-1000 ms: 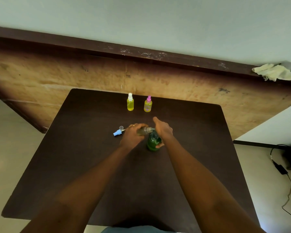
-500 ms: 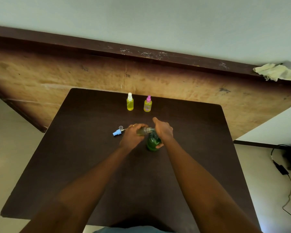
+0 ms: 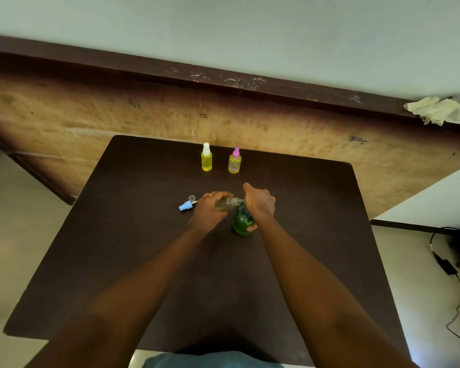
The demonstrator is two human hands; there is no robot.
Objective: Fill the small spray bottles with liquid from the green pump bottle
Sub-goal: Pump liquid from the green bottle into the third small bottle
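Two small spray bottles, one white-capped (image 3: 206, 161) and one pink-capped (image 3: 234, 161), stand filled with yellow liquid at the far side of the dark table (image 3: 117, 248), close beside each other but apart, while a third is under way at the centre. Seen from my head camera, the only view: my left hand (image 3: 209, 212) is wrapped around the third small bottle (image 3: 226, 203), uncapped and tipped on its side so its open neck meets the spout of the green pump bottle (image 3: 241, 221), which stands upright on the table just right of that hand. My right hand (image 3: 259, 203) is pressed down over the pump head, its thumb curling around the green body below. The blue spray cap (image 3: 184, 205) with its dip tube lies on the table left of my left hand, a small clear cover (image 3: 191, 198) touching or just beside it. I judge the little bottle light, thin-walled and likely slick if liquid runs over the neck, so it is best held around the middle of the body, as now, clear of the opening. The pump bottle looks heavier and steady on its base; the hold belongs on the pump head, pressed straight down so it does not tip. How full the third bottle is cannot be told.
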